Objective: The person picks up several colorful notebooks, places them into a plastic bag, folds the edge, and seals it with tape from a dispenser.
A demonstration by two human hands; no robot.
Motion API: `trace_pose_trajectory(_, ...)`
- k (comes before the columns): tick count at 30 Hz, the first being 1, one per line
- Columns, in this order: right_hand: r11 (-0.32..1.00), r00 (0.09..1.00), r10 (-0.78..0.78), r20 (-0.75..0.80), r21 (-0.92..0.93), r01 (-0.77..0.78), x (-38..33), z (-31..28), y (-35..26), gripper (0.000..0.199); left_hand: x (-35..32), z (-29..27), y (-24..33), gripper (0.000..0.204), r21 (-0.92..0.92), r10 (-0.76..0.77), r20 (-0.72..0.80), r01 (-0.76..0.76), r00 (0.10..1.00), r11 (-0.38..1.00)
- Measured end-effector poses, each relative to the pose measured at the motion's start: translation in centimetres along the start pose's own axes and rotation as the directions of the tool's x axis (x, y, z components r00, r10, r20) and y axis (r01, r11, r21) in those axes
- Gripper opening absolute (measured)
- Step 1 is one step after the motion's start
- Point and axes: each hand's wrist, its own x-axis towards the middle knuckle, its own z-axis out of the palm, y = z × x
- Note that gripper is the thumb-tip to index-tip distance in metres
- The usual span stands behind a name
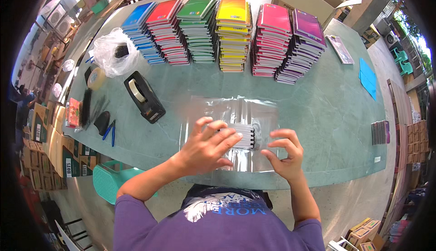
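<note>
A small stack of spiral notebooks (pixel 244 136), seen edge-on with white page edges and black coils, lies on a clear plastic sheet (pixel 265 110) in front of me. My left hand (pixel 206 144) is over the left end of the stack, fingers spread and partly hiding it; whether it presses on the pages I cannot tell. To the right of the coils, my right hand (pixel 286 153) hovers by the sheet's right side, thumb and fingers curved apart with nothing visible between them. The sheet is creased and shiny, its near edge close to the table's front.
Tall stacks of notebooks (pixel 234 12) in several colours line the table's far side. A black tape dispenser (pixel 152 110), tape roll (pixel 96 78), plastic bag (pixel 113 60) and blue-handled pliers (pixel 109 132) lie left. Right are a blue sheet (pixel 367 79) and another notebook pile (pixel 380 132).
</note>
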Motion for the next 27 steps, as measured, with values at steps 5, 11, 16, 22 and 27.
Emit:
trace_pose_trajectory(5, 0.983, 0.986, -0.126, 0.112, -0.123, 0.139, -2.3, 2.7, 2.6, 0.028, -1.9, 2.7, 0.9, 0.032, 0.023, 0.139, 0.177, -0.146, 0.974, 0.989)
trace_pose_trajectory(11, 0.845, 0.846, -0.33, 0.418, -0.268, 0.462, -0.6, 4.0, 2.9, 0.031, -0.3, -0.5, -1.8, 0.018, -0.097, 0.22, 0.046, -0.214, 0.974, 0.972)
trace_pose_trajectory(16, 0.846, 0.866, -0.353, 0.353, -0.275, 0.457, -1.5, 4.7, 3.7, 0.032, 4.1, 0.4, -3.8, 0.004, 0.017, 0.214, 0.329, -0.233, 0.92, 0.972)
trace_pose_trajectory(22, 0.841, 0.882, -0.343, 0.324, -0.312, 0.442, -1.3, 5.0, 2.9, 0.031, 5.3, 2.3, -3.1, 0.004, -0.001, 0.211, 0.361, -0.226, 0.908, 0.974)
trace_pose_trajectory(27, 0.948, 0.96, -0.181, 0.213, -0.221, 0.227, -1.4, 5.5, 2.6, 0.033, 5.2, 2.4, -3.0, 0.004, -0.023, 0.167, 0.375, -0.171, 0.912, 0.985)
